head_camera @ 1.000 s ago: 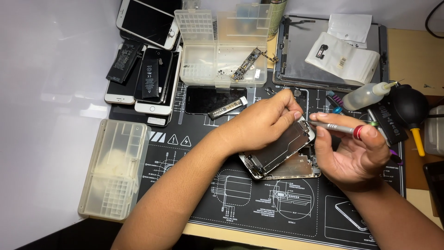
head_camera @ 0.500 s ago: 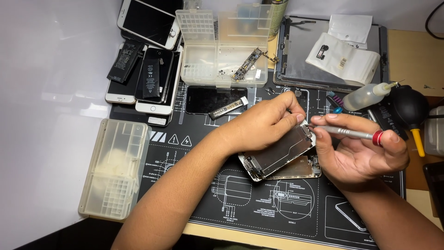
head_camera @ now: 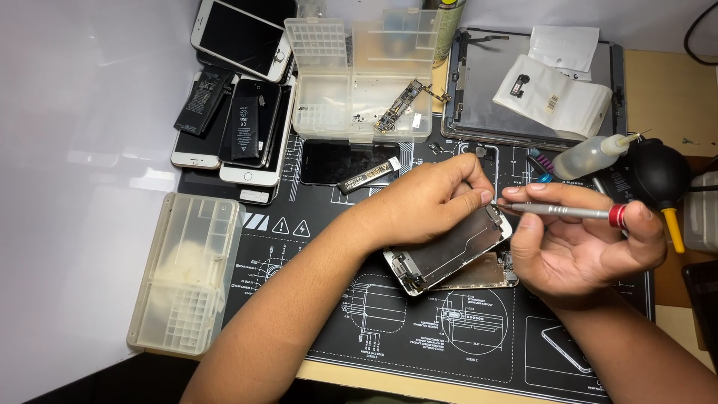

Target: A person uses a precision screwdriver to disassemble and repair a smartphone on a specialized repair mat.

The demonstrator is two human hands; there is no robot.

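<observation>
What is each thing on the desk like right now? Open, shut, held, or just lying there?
Left hand: pinching the top edge of the phone screen.
Right hand: gripping the screwdriver.
Phone screen: lifted off, tilted, back side up.
Screwdriver: held level, tip at the phone's corner.
Parts box: lid open.
White box: open, lying flat.
Squeeze bottle: lying on its side.

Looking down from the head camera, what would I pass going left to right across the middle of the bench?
Closed clear parts box → left hand → opened phone → right hand holding a silver screwdriver → black rubber air blower.
</observation>
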